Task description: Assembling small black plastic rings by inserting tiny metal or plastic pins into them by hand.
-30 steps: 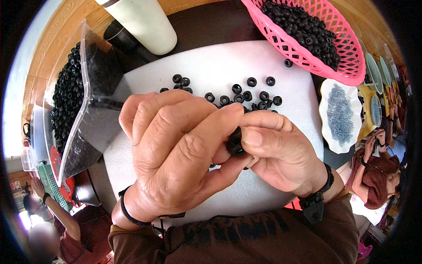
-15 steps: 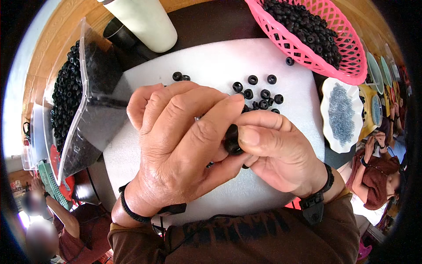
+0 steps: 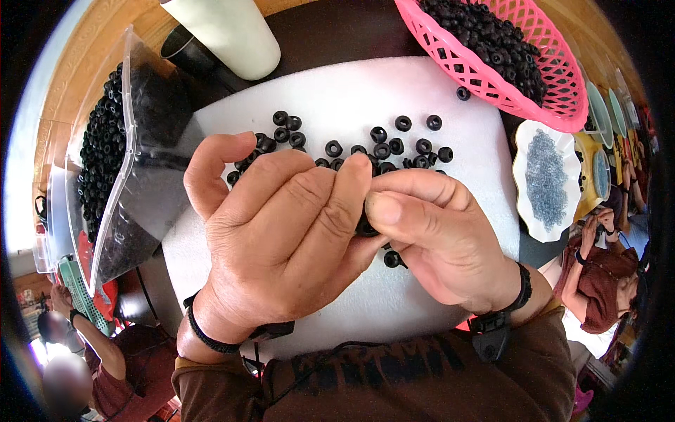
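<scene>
L hand & R hand are together over the middle of the white mat, L index tip touching or v. near R fingertips. R thumb & index are clamped on a black ring, mostly hidden btw the two hands. L thumb & index come round the same ring from the other side, but back of hand hides most of it; can't tell if L is clamped on it too. L little finger sticks out, bent, apart from the rest.

Loose black rings lie scattered toward the mat's far edge, some touching, some apart; a couple more sit nearer mid-mat, just under R hand. One is by the far R corner, next to the pink basket, which is heaped w/ black rings.

White wavy-rimmed dish w/ tiny blue-grey bits is at the mat's R edge. Clear bin, also w/ black rings, is tilted in view at the L edge. Past the far L corner, on the dark tabletop: pale cylinder & black cup, side by side.
</scene>
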`<state>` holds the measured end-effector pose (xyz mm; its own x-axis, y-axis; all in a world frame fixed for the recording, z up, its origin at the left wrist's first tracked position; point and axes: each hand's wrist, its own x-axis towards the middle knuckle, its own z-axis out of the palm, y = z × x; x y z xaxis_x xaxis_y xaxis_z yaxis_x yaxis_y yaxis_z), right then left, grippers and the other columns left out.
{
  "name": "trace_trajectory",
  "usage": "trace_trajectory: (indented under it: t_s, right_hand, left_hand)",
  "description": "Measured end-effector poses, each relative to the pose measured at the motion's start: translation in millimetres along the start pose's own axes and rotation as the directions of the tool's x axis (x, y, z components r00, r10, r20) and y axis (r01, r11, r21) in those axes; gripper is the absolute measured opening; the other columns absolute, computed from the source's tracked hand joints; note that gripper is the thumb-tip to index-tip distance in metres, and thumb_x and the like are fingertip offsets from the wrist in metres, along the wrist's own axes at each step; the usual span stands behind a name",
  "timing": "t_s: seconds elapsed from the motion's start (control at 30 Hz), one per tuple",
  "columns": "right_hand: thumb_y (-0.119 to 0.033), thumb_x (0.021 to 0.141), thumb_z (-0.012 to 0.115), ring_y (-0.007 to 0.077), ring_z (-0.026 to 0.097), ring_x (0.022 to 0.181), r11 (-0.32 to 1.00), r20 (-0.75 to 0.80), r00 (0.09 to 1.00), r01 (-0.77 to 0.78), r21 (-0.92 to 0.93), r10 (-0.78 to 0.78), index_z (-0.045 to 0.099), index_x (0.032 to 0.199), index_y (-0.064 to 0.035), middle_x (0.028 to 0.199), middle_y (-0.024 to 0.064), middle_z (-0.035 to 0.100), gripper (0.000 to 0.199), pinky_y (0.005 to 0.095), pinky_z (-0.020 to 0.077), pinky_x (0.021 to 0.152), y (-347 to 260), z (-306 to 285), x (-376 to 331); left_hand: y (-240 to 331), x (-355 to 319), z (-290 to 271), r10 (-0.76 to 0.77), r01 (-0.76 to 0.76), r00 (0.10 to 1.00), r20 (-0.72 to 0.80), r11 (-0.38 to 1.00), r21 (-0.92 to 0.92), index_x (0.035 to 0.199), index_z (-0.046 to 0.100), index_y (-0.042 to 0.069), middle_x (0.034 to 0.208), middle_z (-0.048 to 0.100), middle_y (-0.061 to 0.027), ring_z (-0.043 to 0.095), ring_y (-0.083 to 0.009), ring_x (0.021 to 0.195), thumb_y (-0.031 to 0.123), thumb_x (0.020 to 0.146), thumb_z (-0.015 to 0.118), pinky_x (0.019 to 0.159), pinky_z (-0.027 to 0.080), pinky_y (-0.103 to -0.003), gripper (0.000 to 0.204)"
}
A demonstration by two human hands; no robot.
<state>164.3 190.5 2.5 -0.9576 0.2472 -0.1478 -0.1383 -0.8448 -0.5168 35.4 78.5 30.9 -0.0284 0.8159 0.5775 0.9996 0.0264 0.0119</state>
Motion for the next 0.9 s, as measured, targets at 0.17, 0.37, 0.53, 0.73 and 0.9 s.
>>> trace_trajectory:
  t_s: [0.17, 0.37, 0.53, 0.73, 0.9]
  right_hand:
    - [-0.006, 0.087, 0.06, 0.0112, 0.06, 0.083, 1.0, -0.047, 0.999, -0.01, -0.029, 0.008, 0.063, 0.102, 0.0027, 0.091, 0.0083, 0.065, 0.018, 0.0238, 0.0484, 0.077, -0.2, 1.8, -2.4]
    - [-0.003, 0.085, 0.06, 0.0137, 0.062, 0.081, 0.999, -0.032, 0.999, -0.035, -0.039, 0.033, 0.063, 0.1, 0.0031, 0.088, 0.01, 0.066, 0.016, 0.0266, 0.0505, 0.072, -1.3, 7.2, -2.7]
    - [-0.003, 0.085, 0.061, 0.0115, 0.059, 0.076, 0.997, -0.038, 0.997, -0.073, -0.035, 0.072, 0.063, 0.099, 0.0033, 0.085, 0.0084, 0.065, 0.016, 0.0255, 0.0494, 0.07, -5.4, 12.2, -5.1]
    - [-0.005, 0.086, 0.061, 0.0121, 0.059, 0.076, 0.997, -0.009, 0.998, -0.069, -0.023, 0.068, 0.063, 0.099, 0.0036, 0.086, 0.0089, 0.065, 0.016, 0.0261, 0.0493, 0.071, -5.7, 8.9, -2.7]
    - [-0.018, 0.092, 0.054, 0.0186, 0.062, 0.087, 0.988, -0.025, 0.997, -0.072, -0.135, 0.069, 0.059, 0.106, 0.0084, 0.097, 0.0149, 0.064, 0.03, 0.0305, 0.0501, 0.078, -5.6, 6.0, -5.3]
  left_hand:
    - [-1.2, 0.1, 1.9, -0.013, 0.017, 0.998, 0.057, 0.998, -0.065, 0.09, 0.064, 0.004, 0.074, 0.06, -0.0046, 0.058, -0.0221, 0.071, 0.029, 0.062, 0.07, 0.085, 0.037, -0.044, 0.039]
    - [-4.9, -0.6, 2.8, 0.027, -0.021, 0.998, 0.06, 0.996, -0.088, 0.087, 0.063, 0.004, 0.071, 0.058, -0.0058, 0.058, -0.0231, 0.068, 0.033, 0.06, 0.071, 0.083, 0.04, -0.045, 0.04]
    - [-8.2, -0.4, 1.4, 0.049, -0.04, 0.997, 0.066, 0.989, -0.143, 0.086, 0.063, 0.004, 0.07, 0.058, -0.0066, 0.058, -0.0234, 0.066, 0.035, 0.062, 0.071, 0.081, 0.041, -0.045, 0.04]
    - [-8.7, -0.1, 1.8, 0.053, -0.047, 0.998, 0.043, 0.992, -0.117, 0.085, 0.063, 0.003, 0.069, 0.058, -0.0073, 0.057, -0.0235, 0.063, 0.036, 0.064, 0.071, 0.077, 0.044, -0.044, 0.04]
    - [-6.3, 1.6, -5.5, 0.018, -0.013, 0.998, 0.064, 0.996, -0.085, 0.082, 0.062, 0.003, 0.067, 0.058, -0.0074, 0.056, -0.0236, 0.061, 0.034, 0.062, 0.072, 0.074, 0.045, -0.043, 0.038]
